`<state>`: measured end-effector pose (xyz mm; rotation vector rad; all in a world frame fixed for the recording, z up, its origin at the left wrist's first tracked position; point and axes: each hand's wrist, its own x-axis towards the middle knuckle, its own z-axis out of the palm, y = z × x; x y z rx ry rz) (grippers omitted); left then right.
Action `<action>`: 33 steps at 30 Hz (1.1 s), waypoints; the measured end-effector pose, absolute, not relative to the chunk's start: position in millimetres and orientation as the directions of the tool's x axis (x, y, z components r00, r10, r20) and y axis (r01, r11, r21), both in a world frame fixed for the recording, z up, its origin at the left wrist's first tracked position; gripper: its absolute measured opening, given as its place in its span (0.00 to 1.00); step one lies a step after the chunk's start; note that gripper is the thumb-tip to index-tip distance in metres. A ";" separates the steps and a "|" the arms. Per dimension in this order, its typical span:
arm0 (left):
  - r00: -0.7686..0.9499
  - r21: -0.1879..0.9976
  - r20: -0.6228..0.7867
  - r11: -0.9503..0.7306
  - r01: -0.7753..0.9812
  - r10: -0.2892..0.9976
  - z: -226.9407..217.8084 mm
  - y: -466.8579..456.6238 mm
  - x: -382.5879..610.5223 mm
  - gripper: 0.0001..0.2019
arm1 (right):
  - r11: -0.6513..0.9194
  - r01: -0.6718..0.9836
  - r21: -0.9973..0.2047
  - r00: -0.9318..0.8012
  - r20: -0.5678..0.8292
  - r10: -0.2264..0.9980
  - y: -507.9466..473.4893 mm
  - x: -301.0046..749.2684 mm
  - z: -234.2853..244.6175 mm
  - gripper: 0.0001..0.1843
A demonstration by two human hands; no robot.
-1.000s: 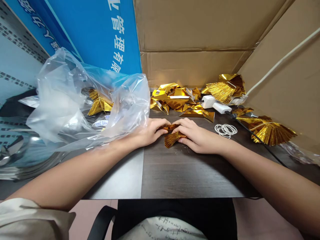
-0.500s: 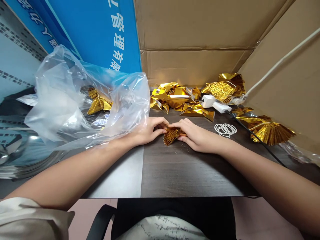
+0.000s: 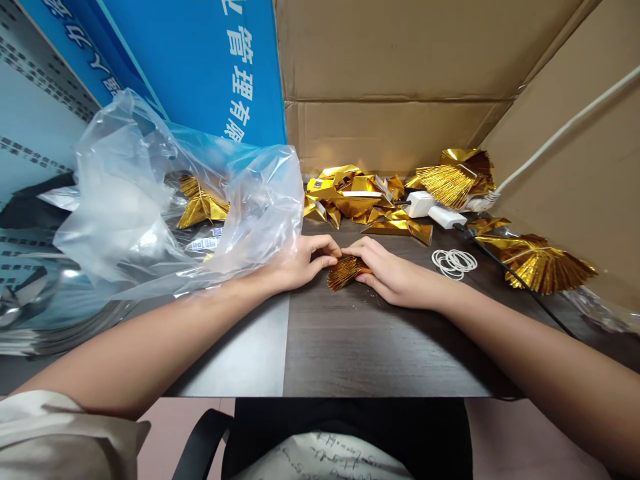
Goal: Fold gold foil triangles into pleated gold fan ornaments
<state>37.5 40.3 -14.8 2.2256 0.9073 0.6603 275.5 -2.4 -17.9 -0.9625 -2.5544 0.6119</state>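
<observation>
Pinching a pleated gold foil fan (image 3: 345, 273) on the dark wood-grain table (image 3: 380, 347), the right hand (image 3: 395, 277) closes narrowly over the fan's right end. The left hand (image 3: 300, 263) sits curled just beside it, and whether it grips cannot be told from the head view. Beyond them lie a heap of gold foil pieces (image 3: 350, 197), white rubber bands (image 3: 454, 263), a white charger (image 3: 423, 205), a wider gold foil fan (image 3: 547, 265) and a clear plastic bag (image 3: 150, 213).
</observation>
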 end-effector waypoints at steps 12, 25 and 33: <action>0.607 0.748 0.173 -0.504 0.431 0.776 -17.1 39.1 41.8 0.03 | 0.672 0.545 -0.501 -0.717 0.137 0.683 0.0 275.8 -21.5 0.28; 0.746 0.510 0.122 -0.686 0.519 0.655 -5.5 25.4 42.4 0.17 | 0.676 0.526 -0.516 -0.687 0.210 0.695 4.2 274.4 -26.7 0.25; 0.698 0.150 0.001 -0.691 0.707 0.716 -1.3 1.2 58.9 0.18 | 0.709 0.502 -0.495 -0.675 0.289 0.680 5.8 272.8 -33.5 0.29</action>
